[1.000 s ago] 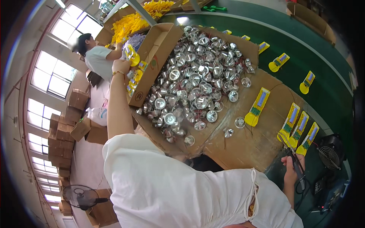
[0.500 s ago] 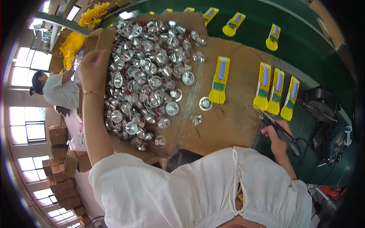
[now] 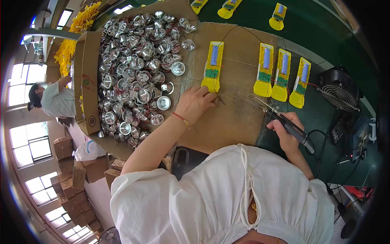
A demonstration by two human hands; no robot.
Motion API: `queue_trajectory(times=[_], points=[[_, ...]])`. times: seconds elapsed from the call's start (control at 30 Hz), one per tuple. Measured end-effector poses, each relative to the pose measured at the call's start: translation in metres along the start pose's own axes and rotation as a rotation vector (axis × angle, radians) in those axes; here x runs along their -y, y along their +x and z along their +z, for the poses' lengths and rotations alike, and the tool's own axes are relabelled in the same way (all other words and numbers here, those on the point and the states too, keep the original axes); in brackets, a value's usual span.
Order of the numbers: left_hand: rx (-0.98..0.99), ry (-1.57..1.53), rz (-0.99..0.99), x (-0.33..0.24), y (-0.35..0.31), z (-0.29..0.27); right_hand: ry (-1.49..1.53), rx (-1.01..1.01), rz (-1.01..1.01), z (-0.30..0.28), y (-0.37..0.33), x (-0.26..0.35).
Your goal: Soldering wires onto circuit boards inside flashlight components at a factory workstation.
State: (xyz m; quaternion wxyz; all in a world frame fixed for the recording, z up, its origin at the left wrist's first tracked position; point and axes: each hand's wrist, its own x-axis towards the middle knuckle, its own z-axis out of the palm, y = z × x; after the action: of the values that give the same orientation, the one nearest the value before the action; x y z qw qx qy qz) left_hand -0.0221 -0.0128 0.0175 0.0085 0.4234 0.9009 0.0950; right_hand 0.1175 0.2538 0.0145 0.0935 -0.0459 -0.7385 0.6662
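Observation:
My left hand (image 3: 194,105) rests on the cardboard sheet (image 3: 235,118), fingers bent down and closed just below a yellow plastic flashlight housing (image 3: 211,84). What lies under its fingertips is hidden; a thin dark wire pokes out beside them. The housing holds a blue cylindrical battery and a green circuit board. In my right hand (image 3: 289,132) is a black-handled soldering iron (image 3: 294,130), its thin metal tip raised toward the left, below a second yellow housing (image 3: 263,77). Two more like it, a third housing (image 3: 281,77) and a fourth housing (image 3: 300,83), lie alongside.
A heap of silver reflector cups (image 3: 138,69) with wires fills a cardboard box (image 3: 90,83) at the left. More yellow housings (image 3: 278,17) lie on the green bench at the back. A black fan (image 3: 339,89) stands at the right. Another person (image 3: 59,97) works at far left.
My left hand has come from the box's far left edge down to the cardboard, covering the spot where loose reflector cups lay. My right hand still holds the soldering iron. The view has shifted.

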Motion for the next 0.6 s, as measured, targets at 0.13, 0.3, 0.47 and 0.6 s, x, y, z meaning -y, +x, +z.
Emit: queue_trajectory(times=[0.13,0.3,0.47,0.6], points=[[-0.034,0.06,-0.015,0.0,-0.001,-0.007,-0.084,-0.014,-0.099,-0.014,-0.006,0.002],[0.007,-0.672,-0.336,-0.059,0.005,-0.023,-0.425,-0.061,-0.441,-0.045,0.004,0.01],[-0.118,-1.08,-0.598,-0.089,0.057,0.012,-0.174,-0.262,-0.116,-0.042,0.008,0.002],[-0.149,-0.925,-0.749,-0.091,0.084,0.025,-0.164,-0.332,-0.058,-0.032,0.017,-0.01]])
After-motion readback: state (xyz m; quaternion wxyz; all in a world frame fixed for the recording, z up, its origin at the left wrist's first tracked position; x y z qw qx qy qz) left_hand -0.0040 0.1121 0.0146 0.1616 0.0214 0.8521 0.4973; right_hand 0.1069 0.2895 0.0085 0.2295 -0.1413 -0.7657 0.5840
